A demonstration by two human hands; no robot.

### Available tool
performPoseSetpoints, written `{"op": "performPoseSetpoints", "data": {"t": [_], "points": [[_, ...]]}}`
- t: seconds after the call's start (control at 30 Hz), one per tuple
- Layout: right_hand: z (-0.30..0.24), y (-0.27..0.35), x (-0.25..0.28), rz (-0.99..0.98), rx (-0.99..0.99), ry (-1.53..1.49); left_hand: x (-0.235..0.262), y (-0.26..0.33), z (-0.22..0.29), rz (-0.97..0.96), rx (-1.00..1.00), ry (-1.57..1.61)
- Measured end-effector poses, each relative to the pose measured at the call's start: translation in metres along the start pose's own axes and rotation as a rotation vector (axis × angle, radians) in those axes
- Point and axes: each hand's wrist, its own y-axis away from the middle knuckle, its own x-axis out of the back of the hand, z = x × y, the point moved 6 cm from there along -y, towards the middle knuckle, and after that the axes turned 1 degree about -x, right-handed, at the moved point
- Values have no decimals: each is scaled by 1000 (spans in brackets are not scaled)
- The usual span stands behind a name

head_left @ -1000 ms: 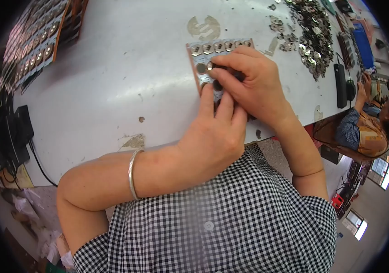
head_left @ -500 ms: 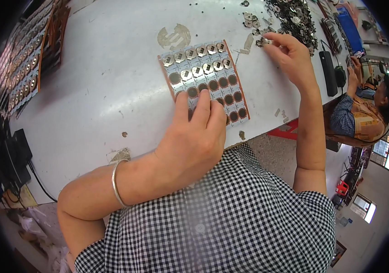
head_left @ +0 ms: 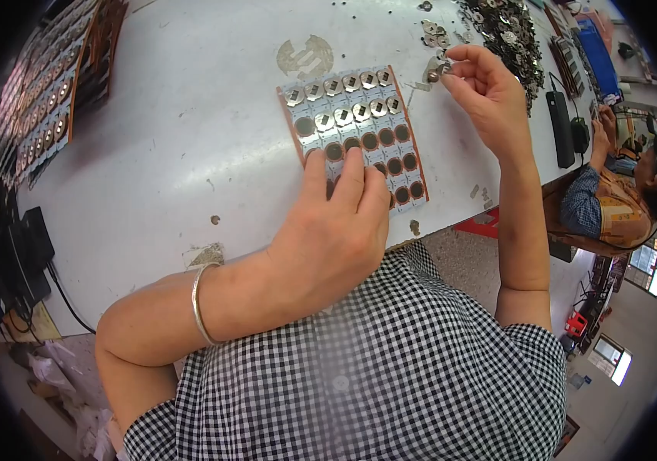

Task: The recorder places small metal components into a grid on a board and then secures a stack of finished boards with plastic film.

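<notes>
A panel of small circuit boards point(head_left: 364, 98) with brown edge strips lies on the white table before me. Shiny metal clips point(head_left: 341, 117) fill its far row and most of the second, while the nearer rows show bare dark round pads. My left hand point(head_left: 336, 230) rests on the panel's near left part, fingers stretched out and spread, covering some pads. Up at the right, my right hand point(head_left: 493, 104) pinches a small metal clip point(head_left: 444, 68) between thumb and fingertips, just above the table and apart from the panel.
Loose metal clips point(head_left: 497, 38) are heaped at the far right, a few point(head_left: 434, 32) lying beside them. A black power strip point(head_left: 560, 129) sits at the right edge. Stacked panels point(head_left: 48, 84) stand at far left. Another person point(head_left: 613, 192) works at the right.
My right hand has closed its fingertips on a clip and moved slightly toward the panel. My left hand stays on the panel. The whole view has shifted a little.
</notes>
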Motion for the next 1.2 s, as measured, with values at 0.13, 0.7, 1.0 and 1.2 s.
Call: {"op": "performPoseSetpoints", "data": {"t": [0.13,0.7,1.0,1.2], "points": [[-22,3,-15,-128,45,-217,-1,2,2,26,-3,-34],[-114,-6,-118,-674,206,128,-3,5,4,100,13,-63],[-111,-5,-125,-521,419,174,-5,5,4,114,11,-64],[-104,5,-127,-432,495,209,-5,5,5,138,21,-50]]}}
